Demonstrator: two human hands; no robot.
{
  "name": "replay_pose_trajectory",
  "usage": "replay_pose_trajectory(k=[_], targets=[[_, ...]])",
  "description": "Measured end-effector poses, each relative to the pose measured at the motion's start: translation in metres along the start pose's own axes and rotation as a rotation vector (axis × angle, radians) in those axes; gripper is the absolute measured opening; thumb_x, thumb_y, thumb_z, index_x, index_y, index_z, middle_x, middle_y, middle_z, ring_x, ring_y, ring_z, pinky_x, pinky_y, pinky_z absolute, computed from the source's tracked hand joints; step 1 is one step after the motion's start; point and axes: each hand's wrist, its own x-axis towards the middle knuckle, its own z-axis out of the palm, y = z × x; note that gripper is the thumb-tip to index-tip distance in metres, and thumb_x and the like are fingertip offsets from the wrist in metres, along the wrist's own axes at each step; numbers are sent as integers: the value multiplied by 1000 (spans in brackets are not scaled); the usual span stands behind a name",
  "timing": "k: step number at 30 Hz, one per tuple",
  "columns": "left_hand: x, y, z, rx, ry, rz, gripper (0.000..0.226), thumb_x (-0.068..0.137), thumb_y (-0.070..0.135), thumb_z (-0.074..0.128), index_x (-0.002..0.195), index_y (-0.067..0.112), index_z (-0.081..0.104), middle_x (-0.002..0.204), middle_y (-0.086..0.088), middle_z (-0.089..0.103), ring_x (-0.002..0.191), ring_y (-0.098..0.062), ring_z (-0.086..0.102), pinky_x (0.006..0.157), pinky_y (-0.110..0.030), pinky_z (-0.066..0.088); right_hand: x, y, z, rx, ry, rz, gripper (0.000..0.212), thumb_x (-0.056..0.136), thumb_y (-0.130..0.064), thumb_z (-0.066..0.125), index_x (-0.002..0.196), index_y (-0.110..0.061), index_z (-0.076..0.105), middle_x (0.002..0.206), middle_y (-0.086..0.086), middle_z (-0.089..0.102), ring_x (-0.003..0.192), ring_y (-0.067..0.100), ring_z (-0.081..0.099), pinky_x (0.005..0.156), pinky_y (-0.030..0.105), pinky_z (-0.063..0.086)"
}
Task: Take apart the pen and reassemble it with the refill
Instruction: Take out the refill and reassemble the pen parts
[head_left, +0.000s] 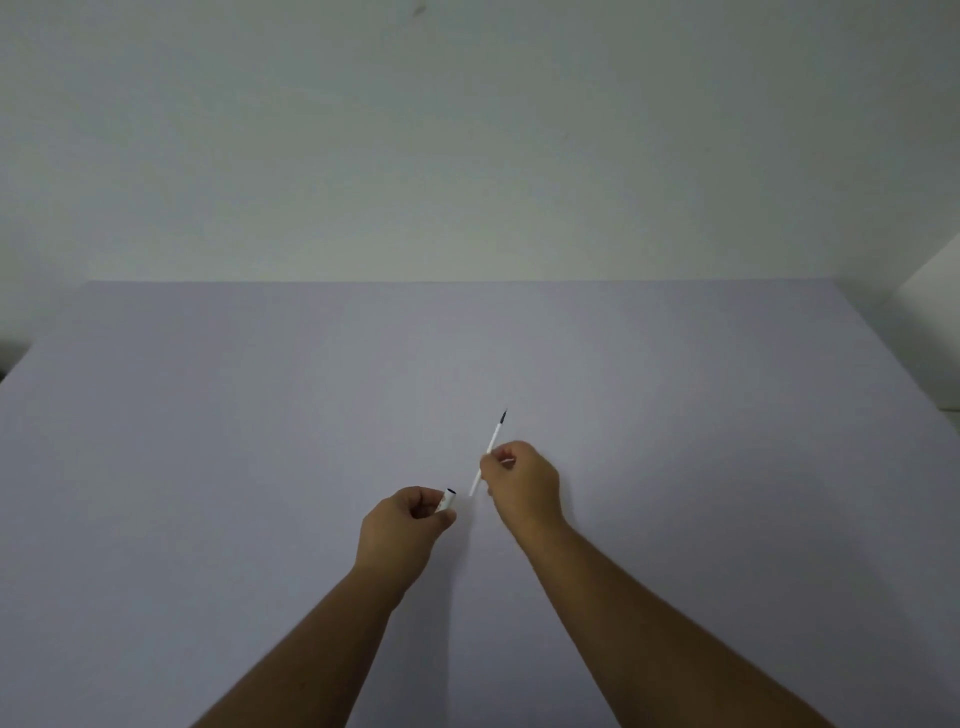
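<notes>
My left hand (408, 525) is closed around the white pen barrel (448, 499); only its open dark-rimmed end pokes out to the upper right. My right hand (522, 480) pinches a thin white refill (492, 439) near its middle. The refill slants up to the right, with its dark tip farthest from me and its lower end close to the barrel's open end, a small gap between them. Both hands hover over the middle of the pale lilac table (208, 467).
A plain light wall stands behind the table's far edge. A white block (935, 322) sits at the right edge of the table. A dark object shows at the far left edge (8, 358).
</notes>
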Motion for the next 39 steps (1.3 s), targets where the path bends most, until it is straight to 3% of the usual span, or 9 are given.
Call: replay_pose_trajectory(k=[5,9,20,25,29,33,36,39], targets=[[-5,8,5,-5,-15,21,9,82,20,72,90,21,70,79,7,68,72,-8,60,55,-16,43,-2,-8,-8,195,-40,5,7,84,-26,59,78,-23,60,71,-10,67,64,9,63,54,18,46],[-7,11,7,-7,-16,28,7,81,20,74,86,23,69,77,6,68,68,-8,60,53,-17,41,-6,-6,-13,247,-34,25,13,83,-25,60,69,-26,60,69,-10,67,61,9,60,54,21,47],[-12,18,13,-23,-12,55,8,79,23,75,87,23,72,74,7,69,61,-8,58,52,-19,42,-13,2,-22,270,-173,12,13,78,-31,65,70,-20,65,68,-7,60,63,8,51,58,22,42],[-14,22,17,-14,-26,72,11,78,21,75,89,20,73,78,3,69,68,-9,59,56,-19,44,-3,-6,-37,391,-91,25,16,81,-32,63,67,-24,61,65,-7,58,44,0,47,42,17,41],[-13,27,20,-23,-33,88,12,80,22,73,91,20,72,79,3,68,65,-11,58,58,-23,47,-3,-3,-40,224,-270,-2,12,79,-28,64,71,-19,66,69,-3,59,64,13,53,57,25,44],[-11,26,19,-50,-52,83,16,81,22,72,96,23,69,78,4,65,67,-12,57,60,-27,50,9,1,-47,258,-172,44,15,80,-28,64,80,-15,69,69,-6,61,60,6,58,53,19,47],[-9,23,17,-70,-85,90,24,81,25,71,99,39,64,81,4,64,75,-13,59,66,-33,53,27,14,-51,-190,-82,15,17,82,-15,53,72,-5,61,68,3,55,67,19,50,60,32,46],[-8,20,16,-73,-91,94,26,81,25,69,88,50,62,80,5,64,79,-12,59,68,-35,53,33,24,-45,-590,-164,25,18,82,-15,51,64,-12,52,62,2,49,67,25,49,51,23,34]])
